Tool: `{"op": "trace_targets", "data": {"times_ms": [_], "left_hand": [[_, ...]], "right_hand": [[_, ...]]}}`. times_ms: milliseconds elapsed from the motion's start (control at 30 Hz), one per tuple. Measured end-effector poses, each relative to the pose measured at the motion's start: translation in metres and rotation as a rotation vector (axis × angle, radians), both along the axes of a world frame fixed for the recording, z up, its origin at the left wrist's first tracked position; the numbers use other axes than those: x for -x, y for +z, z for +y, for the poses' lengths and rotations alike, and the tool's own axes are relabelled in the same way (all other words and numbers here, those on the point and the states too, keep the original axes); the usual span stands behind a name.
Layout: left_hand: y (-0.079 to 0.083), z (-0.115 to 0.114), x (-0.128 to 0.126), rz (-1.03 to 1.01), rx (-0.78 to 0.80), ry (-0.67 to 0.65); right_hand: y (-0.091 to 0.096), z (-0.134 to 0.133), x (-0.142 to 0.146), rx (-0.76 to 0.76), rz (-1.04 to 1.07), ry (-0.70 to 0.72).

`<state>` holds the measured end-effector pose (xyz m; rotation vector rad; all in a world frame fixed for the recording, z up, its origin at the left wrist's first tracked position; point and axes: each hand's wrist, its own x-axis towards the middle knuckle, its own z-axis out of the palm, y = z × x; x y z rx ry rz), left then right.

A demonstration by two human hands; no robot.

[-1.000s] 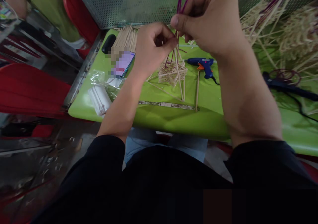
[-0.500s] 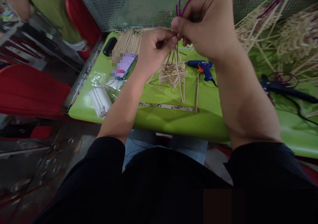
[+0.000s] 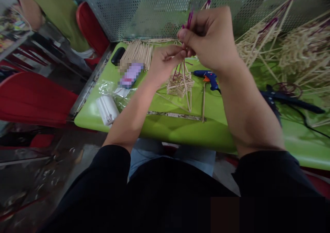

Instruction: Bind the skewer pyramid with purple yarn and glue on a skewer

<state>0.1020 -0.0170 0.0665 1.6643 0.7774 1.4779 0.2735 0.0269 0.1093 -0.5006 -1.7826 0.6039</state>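
Bamboo sticks form a small latticed frame (image 3: 180, 84) standing on the green desk (image 3: 180, 131), its tall sticks meeting in a peak wound with purple cord (image 3: 190, 18). Both forearms stretch over the desk's near edge. The left hand (image 3: 163, 63) pinches the frame's peak; the right hand (image 3: 210, 40), just above, has its fingers closed on the cord. A blue glue gun (image 3: 209, 77) lies just beside.

A small craft workshop: a green table (image 3: 165, 129) carries a bundle of wooden sticks (image 3: 138, 50), a glue gun (image 3: 208, 77) and finished stick frames (image 3: 296, 50), before a perforated metal screen (image 3: 144, 9).
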Motion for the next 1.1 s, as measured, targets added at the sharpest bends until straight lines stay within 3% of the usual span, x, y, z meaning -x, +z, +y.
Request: {"op": "trace_targets", "data": {"times_ms": [100,200,267,367,500,767,1100], "left_hand": [[0.000,-0.005,0.002,-0.043,-0.007,0.024],[-0.001,-0.006,0.003,-0.085,-0.019,0.055],[-0.003,-0.006,0.003,-0.113,-0.026,0.063],[-0.004,-0.004,0.003,-0.096,-0.021,0.062],[-0.003,-0.001,0.004,-0.030,-0.035,0.010],[0.000,-0.001,-0.003,-0.028,0.024,0.125],[-0.013,0.010,0.005,0.033,-0.002,-0.028]], "right_hand": [[0.000,0.008,0.001,-0.002,0.129,0.032],[0.013,0.000,-0.012,-0.065,0.292,-0.046],[0.026,-0.017,-0.026,-0.131,0.219,-0.119],[0.042,-0.043,-0.041,-0.135,-0.175,0.085],[0.039,-0.048,-0.041,-0.202,-0.456,0.073],[0.029,-0.021,-0.035,-0.244,-0.519,-0.133],[0.044,-0.043,-0.032,-0.330,-0.726,-0.350]]}}
